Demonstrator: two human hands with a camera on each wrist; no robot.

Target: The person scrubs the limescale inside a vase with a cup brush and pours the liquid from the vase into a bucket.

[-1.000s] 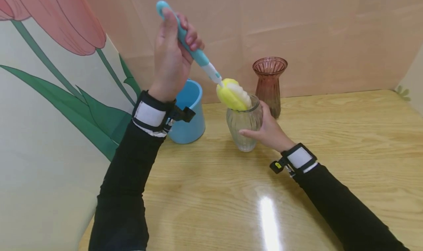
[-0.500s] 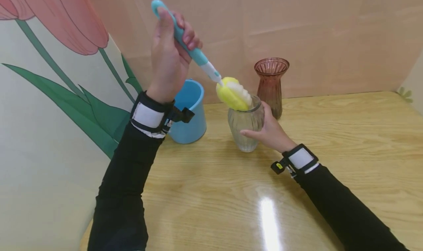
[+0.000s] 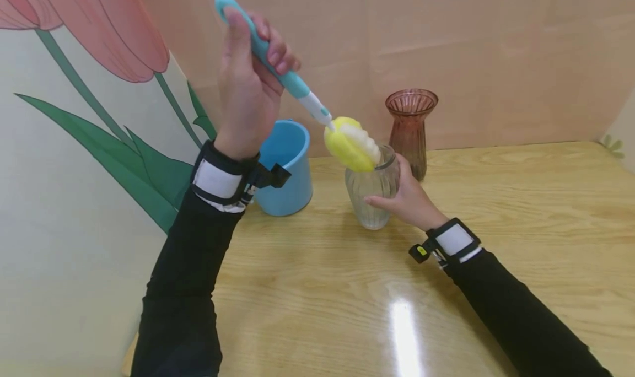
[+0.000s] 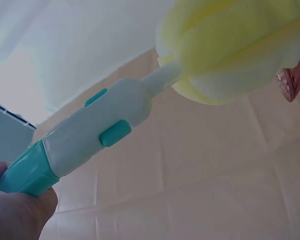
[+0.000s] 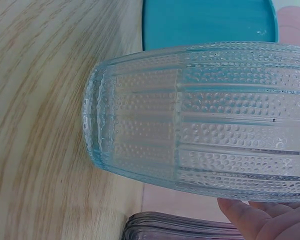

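A: What has the left hand (image 3: 245,90) got?

B: A brush (image 3: 297,87). The fingers are curled round its teal handle, high above the bench (image 3: 496,200), with the thumb laid along the handle's end. The handle slopes down to the right and ends in a yellow and white sponge head (image 3: 351,144).

A: And where is that head?

B: At the mouth of the clear vase (image 3: 372,192), resting at the rim, with most of it above the glass. From the left wrist view you see the handle's white neck (image 4: 97,135) with two teal buttons and the yellow sponge beyond it.

A: The right hand (image 3: 409,200)?

B: It grips the clear vase from the right side, thumb in front, the other fingers hidden behind the glass. The vase stands upright on the bench. In the right wrist view its ribbed, dotted wall (image 5: 200,120) fills the frame, with a bit of palm (image 5: 265,220) against it at the lower right.

A: What is nearby?

B: A blue cup (image 3: 288,170) stands just left of the clear vase, behind the left wrist. A pink vase (image 3: 410,129) stands upright just behind and to the right of the clear one; whether they touch, I cannot tell. A wall panel with a painted tulip (image 3: 99,30) runs along the left.

A: Sleeves?

B: Black on both arms, with a strapped white band on each wrist.
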